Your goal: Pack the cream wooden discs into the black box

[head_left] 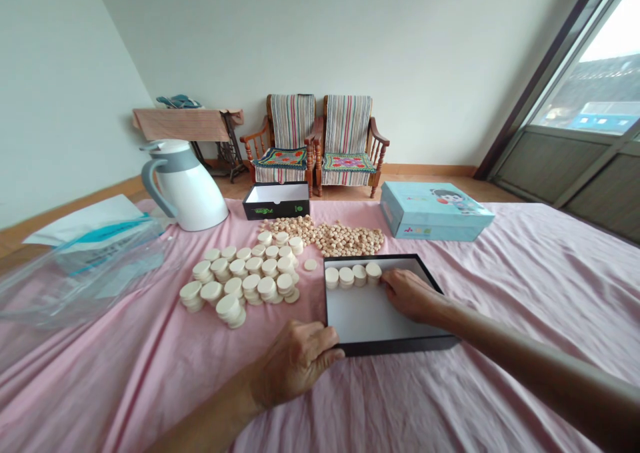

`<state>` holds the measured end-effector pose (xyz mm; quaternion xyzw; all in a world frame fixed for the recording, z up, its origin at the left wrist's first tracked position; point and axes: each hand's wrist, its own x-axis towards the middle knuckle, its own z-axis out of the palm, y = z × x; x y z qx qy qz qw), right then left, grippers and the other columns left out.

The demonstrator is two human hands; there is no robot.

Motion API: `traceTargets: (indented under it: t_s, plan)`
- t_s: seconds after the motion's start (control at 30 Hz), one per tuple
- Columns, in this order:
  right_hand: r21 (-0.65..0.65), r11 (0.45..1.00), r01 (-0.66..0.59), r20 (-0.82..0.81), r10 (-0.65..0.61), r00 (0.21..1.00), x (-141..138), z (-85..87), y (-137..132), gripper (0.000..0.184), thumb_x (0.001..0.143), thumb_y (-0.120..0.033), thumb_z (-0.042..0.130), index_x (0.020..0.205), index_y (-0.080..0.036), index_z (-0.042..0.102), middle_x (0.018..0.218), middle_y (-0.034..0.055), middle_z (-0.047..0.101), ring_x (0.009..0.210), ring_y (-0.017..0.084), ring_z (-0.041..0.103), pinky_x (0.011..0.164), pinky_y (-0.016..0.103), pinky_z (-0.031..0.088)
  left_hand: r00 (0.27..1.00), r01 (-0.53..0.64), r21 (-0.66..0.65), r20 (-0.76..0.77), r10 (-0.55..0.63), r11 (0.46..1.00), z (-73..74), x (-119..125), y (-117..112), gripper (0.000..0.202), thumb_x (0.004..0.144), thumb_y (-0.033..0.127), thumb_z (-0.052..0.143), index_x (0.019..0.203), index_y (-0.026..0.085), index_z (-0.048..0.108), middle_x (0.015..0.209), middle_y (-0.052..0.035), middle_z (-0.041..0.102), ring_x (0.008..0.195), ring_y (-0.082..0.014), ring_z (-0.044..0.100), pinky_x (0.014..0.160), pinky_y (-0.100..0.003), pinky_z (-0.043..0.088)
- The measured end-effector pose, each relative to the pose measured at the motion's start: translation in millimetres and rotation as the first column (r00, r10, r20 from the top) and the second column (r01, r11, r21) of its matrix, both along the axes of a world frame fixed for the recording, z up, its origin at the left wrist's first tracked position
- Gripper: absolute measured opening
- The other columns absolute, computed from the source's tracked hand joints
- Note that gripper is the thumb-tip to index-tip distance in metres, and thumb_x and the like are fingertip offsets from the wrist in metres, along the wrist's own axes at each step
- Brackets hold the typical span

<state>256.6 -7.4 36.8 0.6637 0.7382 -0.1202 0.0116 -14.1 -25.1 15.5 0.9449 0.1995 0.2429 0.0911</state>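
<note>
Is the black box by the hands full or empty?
Partly filled: the black box shows four stacks of cream discs along its far side, bare white floor nearer.

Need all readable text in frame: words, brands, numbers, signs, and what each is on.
"小": pink, front of the light blue box; the characters after it are too blurred.
Green lettering and round logo, small black box: too small to read.
Blue print, clear plastic bag: unreadable.
No lettering visible on the black-edged box between the hands.
</note>
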Motion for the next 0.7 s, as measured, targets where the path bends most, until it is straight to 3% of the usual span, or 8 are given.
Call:
traceTargets:
  t_s: [0.23, 0.4, 0.53, 0.6, 0.7]
  plan:
    - [0.008, 1.000, 0.027, 0.053, -0.028, 0.998, -2.1, 7.1, -1.1, 0.022, 0.078, -0.014, 0.043, 0.086, -0.012, 0.064, 0.094, 0.0156, 0.069, 0.093, 0.025, 0.063, 0.072, 0.028, 0.036, 0.999, -0.002, -0.001, 0.035, 0.002, 1.000, -2.7, 0.1, 0.3, 0.022, 0.096, 0.029, 0.040, 0.080, 0.017, 0.049, 0.063, 0.0022, 0.053, 0.055, -0.0103, 0.054, 0.054, -0.022, 0.035]
    - [0.038, 0.996, 0.082, 0.125, -0.086, 0.988, -9.2, 25.5, -7.6, 0.024, 0.081, -0.016, 0.041, 0.075, -0.011, 0.063, 0.085, 0.0195, 0.068, 0.080, 0.026, 0.065, 0.063, 0.030, 0.034, 0.999, -0.010, -0.008, 0.045, 0.010, 1.000, -3.4, -0.4, 0.2, 0.021, 0.095, 0.030, 0.042, 0.080, 0.017, 0.050, 0.063, 0.0018, 0.054, 0.055, -0.0105, 0.055, 0.054, -0.022, 0.035]
    - [0.015, 0.996, -0.093, 0.063, 0.092, 0.994, -23.6, 40.0, -17.8, 0.019, 0.080, -0.019, 0.045, 0.077, -0.015, 0.063, 0.076, 0.0113, 0.068, 0.073, 0.021, 0.063, 0.058, 0.028, 0.031, 0.999, -0.007, -0.025, 0.040, 0.008, 1.000, -1.9, 0.0, 0.1, 0.023, 0.096, 0.031, 0.041, 0.080, 0.017, 0.051, 0.063, 0.0012, 0.055, 0.055, -0.0106, 0.056, 0.054, -0.022, 0.036]
    - [0.019, 0.981, -0.195, -0.018, 0.196, 0.980, -32.9, 41.3, -20.1, 0.015, 0.078, -0.017, 0.050, 0.084, -0.017, 0.063, 0.078, 0.0073, 0.068, 0.075, 0.019, 0.062, 0.059, 0.026, 0.032, 0.999, -0.005, -0.037, 0.040, 0.006, 0.999, -0.2, 0.2, -0.1, 0.024, 0.096, 0.030, 0.041, 0.079, 0.017, 0.051, 0.063, 0.0011, 0.055, 0.055, -0.0104, 0.056, 0.053, -0.022, 0.036]
    - [0.097, 0.963, -0.252, -0.040, 0.256, 0.966, -44.5, 39.6, -18.9, 0.016, 0.078, -0.014, 0.050, 0.089, -0.017, 0.061, 0.086, 0.0064, 0.066, 0.077, 0.017, 0.061, 0.060, 0.026, 0.033, 0.999, 0.008, -0.057, 0.036, -0.006, 0.998, 1.8, 0.2, -0.2, 0.023, 0.095, 0.029, 0.042, 0.078, 0.017, 0.051, 0.063, 0.0013, 0.055, 0.054, -0.0097, 0.055, 0.052, -0.021, 0.036]
